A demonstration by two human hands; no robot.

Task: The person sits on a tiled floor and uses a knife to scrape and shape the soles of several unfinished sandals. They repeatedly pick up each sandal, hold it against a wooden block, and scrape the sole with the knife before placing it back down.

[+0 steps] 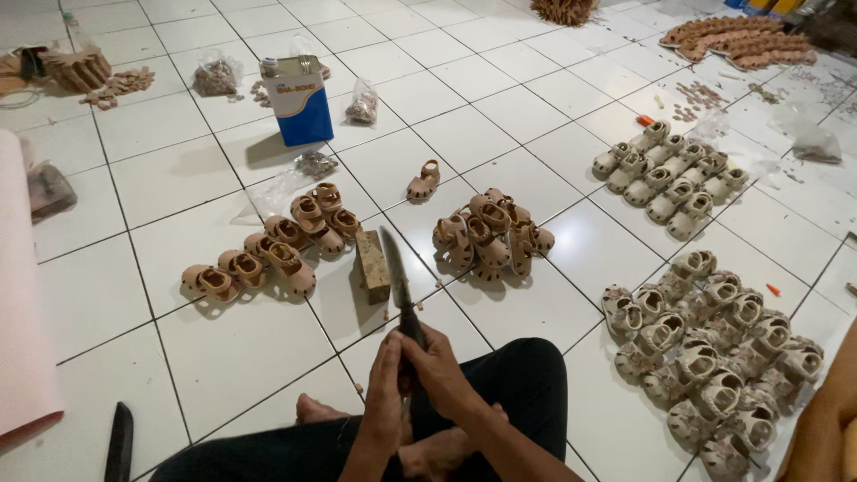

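My left hand [384, 386] and my right hand [439, 373] are both wrapped around the handle of a long knife [397, 278], low in the middle of the view above my crossed legs. Its dark blade points up and away from me, toward a brown rectangular block [373, 265] on the tiles. Just beyond the blade lie small tan sandals: a row [268, 254] on the left and a pile [489, 234] in the centre. One single sandal [423, 181] lies farther back.
Pale beige sandals sit in a row [671, 178] and a large heap [714, 357] on the right. A blue and white tin can [297, 98] stands at the back. A second dark knife [119, 442] lies bottom left beside a pink sheet [22, 295].
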